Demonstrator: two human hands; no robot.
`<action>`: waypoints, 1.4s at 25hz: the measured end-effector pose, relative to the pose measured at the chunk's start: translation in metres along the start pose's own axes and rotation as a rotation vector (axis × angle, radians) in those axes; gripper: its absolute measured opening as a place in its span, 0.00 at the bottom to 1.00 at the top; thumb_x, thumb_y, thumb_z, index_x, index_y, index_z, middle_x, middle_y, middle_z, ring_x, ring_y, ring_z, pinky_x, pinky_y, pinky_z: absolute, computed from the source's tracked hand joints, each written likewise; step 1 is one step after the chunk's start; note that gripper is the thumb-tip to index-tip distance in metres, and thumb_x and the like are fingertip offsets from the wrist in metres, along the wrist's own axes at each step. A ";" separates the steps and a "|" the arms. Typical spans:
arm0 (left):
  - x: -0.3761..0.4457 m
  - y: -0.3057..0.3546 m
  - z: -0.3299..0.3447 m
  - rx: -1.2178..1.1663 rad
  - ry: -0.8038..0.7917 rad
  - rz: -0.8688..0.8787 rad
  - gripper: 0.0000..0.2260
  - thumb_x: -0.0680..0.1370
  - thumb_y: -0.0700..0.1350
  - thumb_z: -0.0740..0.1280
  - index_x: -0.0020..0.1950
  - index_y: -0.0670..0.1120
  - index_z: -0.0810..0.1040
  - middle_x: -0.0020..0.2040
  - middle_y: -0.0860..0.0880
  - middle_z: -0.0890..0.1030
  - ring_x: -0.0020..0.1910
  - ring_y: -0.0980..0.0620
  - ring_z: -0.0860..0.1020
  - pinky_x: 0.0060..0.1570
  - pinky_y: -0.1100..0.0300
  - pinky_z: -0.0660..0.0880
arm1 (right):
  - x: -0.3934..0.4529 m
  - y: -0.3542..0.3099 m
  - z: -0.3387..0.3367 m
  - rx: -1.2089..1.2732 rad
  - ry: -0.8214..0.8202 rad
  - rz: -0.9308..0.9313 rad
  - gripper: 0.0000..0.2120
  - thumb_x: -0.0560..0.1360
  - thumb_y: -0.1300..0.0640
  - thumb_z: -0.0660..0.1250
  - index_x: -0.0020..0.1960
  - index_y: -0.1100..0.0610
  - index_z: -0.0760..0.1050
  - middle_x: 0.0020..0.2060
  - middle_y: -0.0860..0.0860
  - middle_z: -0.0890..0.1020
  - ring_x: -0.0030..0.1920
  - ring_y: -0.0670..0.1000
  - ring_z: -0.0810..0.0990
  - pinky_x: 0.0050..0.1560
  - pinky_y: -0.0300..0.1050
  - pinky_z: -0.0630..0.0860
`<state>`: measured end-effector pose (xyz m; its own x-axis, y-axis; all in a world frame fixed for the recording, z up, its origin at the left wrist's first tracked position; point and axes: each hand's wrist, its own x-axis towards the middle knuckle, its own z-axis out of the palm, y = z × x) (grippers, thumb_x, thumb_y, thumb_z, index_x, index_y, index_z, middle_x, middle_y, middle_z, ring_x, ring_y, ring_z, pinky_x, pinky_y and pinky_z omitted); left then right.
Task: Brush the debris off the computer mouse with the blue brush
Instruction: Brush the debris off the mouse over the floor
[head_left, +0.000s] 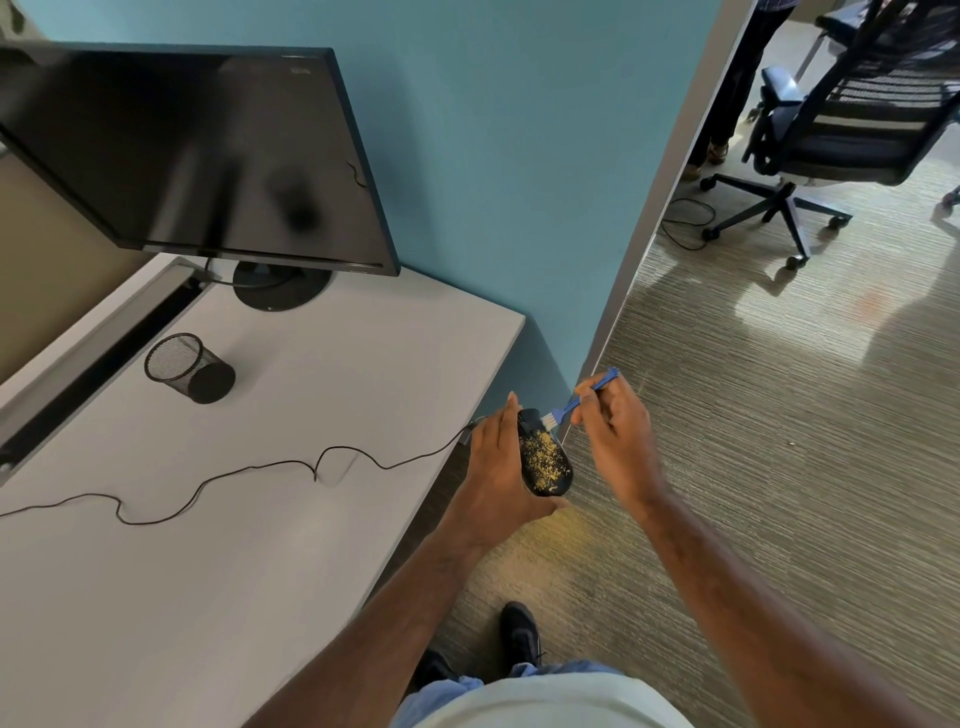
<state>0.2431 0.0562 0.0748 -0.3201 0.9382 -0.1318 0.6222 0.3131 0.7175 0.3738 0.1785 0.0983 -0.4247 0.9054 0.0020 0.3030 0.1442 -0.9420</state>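
Two bare hands work just past the right edge of a white counter (218, 519), above grey carpet. At far left on the counter stands a dark, switched-off monitor (197, 150); small lettering on its top right bezel is too blurred to read. Nearer, a black mesh pen cup (189, 368) lies on its side. A thin black cable (249, 473) snakes across the counter from the left edge to the mouse. The left hand (496, 462) curls around the black computer mouse (545, 457), holding it in the air beside the counter's right edge. Yellowish debris (544, 456) speckles the mouse's top. The right hand (615, 431) pinches the handle of the blue brush (582, 397), whose pale bristles touch the far end of the mouse. Behind stands a teal partition (519, 156). At far right, a dark office chair (841, 119) sits on the carpet.
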 end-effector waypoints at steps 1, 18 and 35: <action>-0.001 0.000 0.000 -0.005 0.000 -0.004 0.63 0.62 0.58 0.83 0.82 0.46 0.43 0.76 0.49 0.59 0.75 0.50 0.57 0.75 0.50 0.61 | -0.001 0.001 -0.001 -0.002 0.011 0.000 0.07 0.85 0.56 0.61 0.52 0.58 0.75 0.36 0.51 0.82 0.25 0.50 0.66 0.24 0.47 0.65; -0.004 0.001 -0.005 -0.021 0.020 -0.038 0.63 0.63 0.59 0.83 0.83 0.48 0.42 0.78 0.49 0.57 0.76 0.53 0.53 0.76 0.51 0.58 | -0.001 -0.006 -0.002 0.001 -0.014 -0.014 0.08 0.86 0.57 0.61 0.50 0.59 0.74 0.32 0.58 0.76 0.24 0.42 0.66 0.26 0.33 0.62; -0.006 -0.002 -0.006 -0.014 0.017 -0.043 0.61 0.64 0.59 0.82 0.83 0.49 0.43 0.79 0.49 0.56 0.77 0.51 0.54 0.76 0.50 0.60 | -0.006 -0.002 -0.003 0.001 -0.021 -0.035 0.06 0.85 0.58 0.62 0.52 0.59 0.75 0.36 0.59 0.81 0.26 0.42 0.67 0.25 0.35 0.65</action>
<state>0.2393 0.0490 0.0788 -0.3584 0.9212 -0.1516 0.5978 0.3512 0.7206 0.3783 0.1739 0.1007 -0.4532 0.8910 0.0277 0.2867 0.1751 -0.9419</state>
